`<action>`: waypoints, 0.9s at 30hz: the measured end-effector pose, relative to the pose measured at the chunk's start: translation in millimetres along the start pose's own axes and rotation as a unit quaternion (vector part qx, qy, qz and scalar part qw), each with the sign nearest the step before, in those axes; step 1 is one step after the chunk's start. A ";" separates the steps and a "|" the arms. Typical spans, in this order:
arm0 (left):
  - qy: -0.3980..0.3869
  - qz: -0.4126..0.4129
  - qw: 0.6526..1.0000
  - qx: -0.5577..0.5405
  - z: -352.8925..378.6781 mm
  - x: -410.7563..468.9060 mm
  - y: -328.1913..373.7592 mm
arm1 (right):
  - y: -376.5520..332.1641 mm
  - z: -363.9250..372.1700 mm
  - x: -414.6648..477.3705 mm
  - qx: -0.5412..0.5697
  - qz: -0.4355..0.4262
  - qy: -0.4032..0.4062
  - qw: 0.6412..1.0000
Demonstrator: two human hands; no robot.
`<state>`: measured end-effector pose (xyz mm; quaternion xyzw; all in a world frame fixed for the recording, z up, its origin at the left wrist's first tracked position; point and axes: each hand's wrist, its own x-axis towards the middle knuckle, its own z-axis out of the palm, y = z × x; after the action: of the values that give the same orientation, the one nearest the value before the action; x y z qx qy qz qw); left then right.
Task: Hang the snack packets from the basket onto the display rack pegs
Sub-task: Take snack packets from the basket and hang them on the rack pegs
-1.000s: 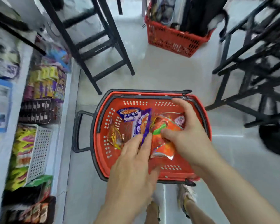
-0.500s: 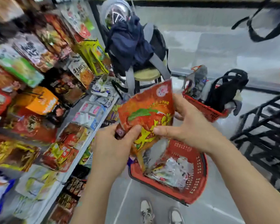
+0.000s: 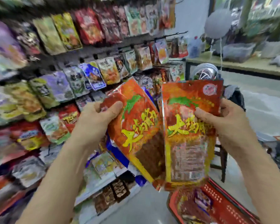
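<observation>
Up in front of the chest, seen from the head camera, both forearms were raised with the hands side by side. The left hand (image 3: 95, 117) gripped an orange-red snack packet (image 3: 136, 126) by its upper left edge, thumb pressed on the front and fingers curled behind; this packet leaned with its top toward the display rack (image 3: 87, 52). The right hand (image 3: 229, 125) pinched a matching second packet (image 3: 189, 143) at its right edge, thumb lying across the front, the packet nearly upright. Their inner edges met. Below on the floor stood the red basket (image 3: 217, 194) with more loose packets (image 3: 196, 206) inside. The rack's hanging rows at left were blurred.
</observation>
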<state>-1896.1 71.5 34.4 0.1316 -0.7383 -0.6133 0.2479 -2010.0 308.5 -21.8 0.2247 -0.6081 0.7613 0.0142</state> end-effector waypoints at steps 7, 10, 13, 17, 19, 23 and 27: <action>-0.005 0.032 0.997 0.073 -89.1 -3.4 32.9 | -28.3 86.9 -4.7 0.035 0.004 -0.275 0.961; -0.040 0.035 0.995 0.087 -114.6 -6.6 41.1 | -25.1 149.6 -2.9 0.006 -0.032 -0.313 0.949; -0.047 0.066 0.990 0.116 -151.2 -10.9 44.4 | -17.4 216.8 -4.5 0.029 -0.038 -0.264 0.963; 0.035 0.113 0.980 0.161 -220.6 -10.0 36.5 | -3.5 295.5 -21.1 0.020 -0.080 -0.167 0.982; 0.065 0.118 0.976 0.169 -249.9 -9.7 31.0 | 1.0 328.7 -29.9 0.034 -0.059 -0.178 0.982; 0.080 0.125 0.970 0.191 -301.1 -12.2 20.3 | 6.6 380.6 -48.5 -0.028 -0.091 -0.199 0.975; 0.097 0.150 0.967 0.181 -343.0 -17.8 11.3 | 9.8 420.1 -65.5 -0.148 -0.239 -0.139 0.950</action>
<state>-1699.0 -205.5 84.5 0.1203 -0.8210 -0.4093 0.3795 -1817.5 -69.2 12.6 0.4626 -0.6381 0.5983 0.1444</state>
